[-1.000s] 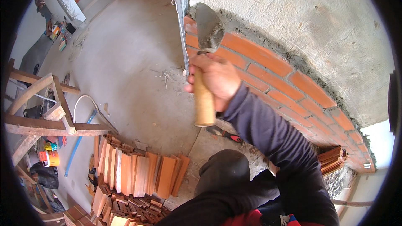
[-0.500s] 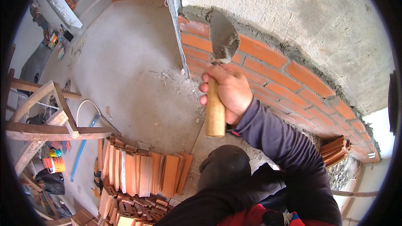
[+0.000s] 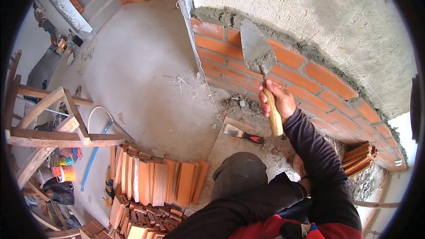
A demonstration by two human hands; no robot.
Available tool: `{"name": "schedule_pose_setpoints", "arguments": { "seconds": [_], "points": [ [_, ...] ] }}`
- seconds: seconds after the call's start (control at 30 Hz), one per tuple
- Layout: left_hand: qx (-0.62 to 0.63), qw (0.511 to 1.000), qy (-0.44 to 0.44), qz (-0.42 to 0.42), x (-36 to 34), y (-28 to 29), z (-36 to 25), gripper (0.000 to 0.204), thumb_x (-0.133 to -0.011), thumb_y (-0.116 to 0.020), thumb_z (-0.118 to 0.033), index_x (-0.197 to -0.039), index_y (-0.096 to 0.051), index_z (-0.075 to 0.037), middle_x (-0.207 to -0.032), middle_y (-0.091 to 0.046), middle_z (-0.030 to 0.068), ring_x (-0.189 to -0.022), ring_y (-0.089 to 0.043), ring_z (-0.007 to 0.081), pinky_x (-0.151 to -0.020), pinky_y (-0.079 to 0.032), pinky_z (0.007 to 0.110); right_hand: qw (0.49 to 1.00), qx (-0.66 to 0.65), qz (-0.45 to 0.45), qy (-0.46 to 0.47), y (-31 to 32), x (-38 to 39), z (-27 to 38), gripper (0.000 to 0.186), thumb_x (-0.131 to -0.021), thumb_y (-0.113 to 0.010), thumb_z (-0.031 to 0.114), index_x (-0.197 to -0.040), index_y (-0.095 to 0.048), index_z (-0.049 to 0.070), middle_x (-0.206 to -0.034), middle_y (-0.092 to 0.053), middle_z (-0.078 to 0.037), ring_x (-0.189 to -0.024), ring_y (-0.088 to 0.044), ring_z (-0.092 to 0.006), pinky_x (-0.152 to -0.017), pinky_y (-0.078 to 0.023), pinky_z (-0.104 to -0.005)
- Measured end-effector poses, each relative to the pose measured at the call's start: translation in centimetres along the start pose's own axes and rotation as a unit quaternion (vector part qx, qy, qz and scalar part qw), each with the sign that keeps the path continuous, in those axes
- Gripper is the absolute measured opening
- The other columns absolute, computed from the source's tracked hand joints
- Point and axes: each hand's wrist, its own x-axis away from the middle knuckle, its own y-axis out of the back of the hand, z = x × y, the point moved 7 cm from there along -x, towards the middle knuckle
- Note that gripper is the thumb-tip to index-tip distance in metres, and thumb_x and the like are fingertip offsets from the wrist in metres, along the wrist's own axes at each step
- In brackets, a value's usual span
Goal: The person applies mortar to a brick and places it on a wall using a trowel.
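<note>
My right hand [image 3: 278, 99] is wrapped tight around the wooden handle of a brick trowel [image 3: 260, 68], fingers curled fully round it, the butt of the handle sticking out below my fist. The trowel points up and away from me, its pointed steel blade smeared with grey mortar and lying flat against the face of the red brick wall [image 3: 310, 84], near the top courses. I cannot tell whether the blade tip actually touches the mortar joint [image 3: 221, 17] that runs under the rough plastered surface [image 3: 318, 13] above the bricks. My dark sleeve [image 3: 323, 163] runs down from the wrist to the lower edge of the view. My left hand is out of sight.

Down on the concrete floor [image 3: 146, 75], at the foot of the wall, a second, smaller trowel with a red and black handle [image 3: 241, 133] lies on a board, near a patch of loose mortar. Nearer to me, a row of bricks stood on edge [image 3: 155, 181] sits beside my bent knee [image 3: 241, 175]. A small stack of bricks [image 3: 357, 157] rests close to the wall on my right. To the left stands a wooden trestle [image 3: 53, 124], with a blue pipe [image 3: 94, 155] on the floor beside it.
</note>
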Motion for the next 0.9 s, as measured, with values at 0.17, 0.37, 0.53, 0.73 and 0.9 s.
{"name": "schedule_pose_setpoints", "arguments": {
  "seconds": [0.17,0.37,0.53,0.73,0.9],
  "points": [
    [-0.161,0.973,0.09,0.141,-1.5,0.5,-0.5,0.038,-0.079,-0.065,-0.029,-0.113,-0.068,-0.015,-0.119,-0.065,0.0064,-0.111,-0.061,0.0242,-0.088,-0.048,0.041,0.994,0.096,-0.045,-0.018,0.9,3.9,1.7,0.031,-0.1,-0.043,0.032,-0.1,-0.05,0.001,-0.072,-0.054,-0.005,-0.047,-0.05,-0.013,-0.038,-0.044,-0.0274],
    [-0.287,0.896,0.152,0.303,-0.2,13.5,-10.5,0.04,-0.07,-0.074,-0.027,-0.109,-0.071,-0.017,-0.116,-0.067,0.0038,-0.108,-0.063,0.0219,-0.081,-0.05,0.045,0.652,0.721,-0.078,0.223,-4.6,6.5,9.8,0.02,-0.092,-0.051,0.011,-0.103,-0.053,-0.005,-0.072,-0.058,-0.017,-0.058,-0.057,-0.0295,-0.054,-0.047,-0.0361],
    [-0.299,0.905,0.132,0.274,-0.4,14.2,-12.4,0.045,-0.071,-0.075,-0.03,-0.114,-0.069,-0.016,-0.118,-0.066,0.0037,-0.109,-0.062,0.0225,-0.085,-0.048,0.043,0.469,0.835,-0.119,0.263,-8.3,3.2,12.4,0.02,-0.084,-0.057,0.006,-0.101,-0.051,-0.002,-0.087,-0.057,-0.021,-0.074,-0.058,-0.0407,-0.064,-0.045,-0.0474],
    [-0.305,0.905,0.136,0.263,-1.4,13.1,-10.4,0.049,-0.072,-0.077,-0.037,-0.116,-0.068,-0.017,-0.118,-0.066,0.0036,-0.11,-0.062,0.0227,-0.085,-0.047,0.042,0.431,0.869,-0.123,0.209,-7.8,3.2,12.5,0.018,-0.084,-0.057,0.007,-0.1,-0.051,-0.001,-0.086,-0.058,-0.021,-0.076,-0.058,-0.0407,-0.066,-0.045,-0.0483],
    [-0.342,0.893,0.127,0.264,-0.4,14.2,-11.1,0.049,-0.072,-0.076,-0.037,-0.115,-0.068,-0.016,-0.117,-0.066,0.0045,-0.108,-0.062,0.026,-0.08,-0.048,0.048,0.465,0.849,-0.1,0.23,-8.5,3.3,12.5,0.016,-0.084,-0.056,0.006,-0.097,-0.05,-0.002,-0.083,-0.056,-0.021,-0.075,-0.056,-0.0415,-0.065,-0.044,-0.0484]
  ]
}}
